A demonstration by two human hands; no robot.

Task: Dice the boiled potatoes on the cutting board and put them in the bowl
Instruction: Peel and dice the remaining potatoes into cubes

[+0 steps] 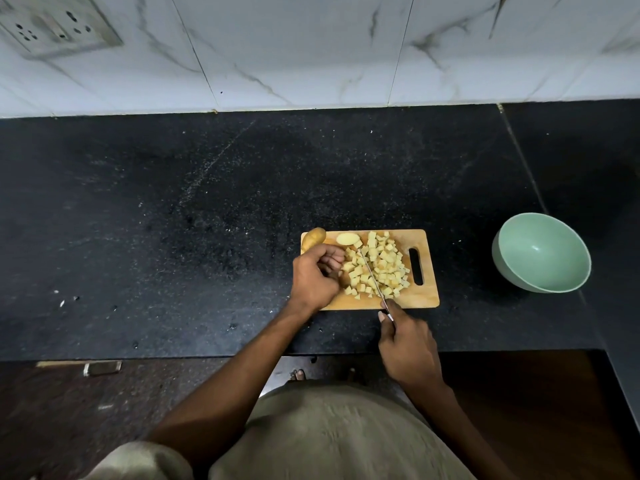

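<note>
A small wooden cutting board [424, 296] lies on the black counter. A heap of pale yellow potato cubes [382, 265] covers its middle. A whole unpeeled potato [313, 237] sits at the board's far left corner, with a cut potato half [348, 238] beside it. My left hand [313, 278] rests on the board's left side, fingers curled around a potato piece at the heap's edge. My right hand [407, 344] grips the handle of a knife [372, 275], whose thin blade lies across the cubes. A pale green bowl [543, 252] stands empty to the right of the board.
Black granite counter [173, 220] stretches wide to the left and behind the board. A white marble-tiled wall [311, 53] with a power socket [52, 26] rises at the back. The counter's front edge runs just below my right hand.
</note>
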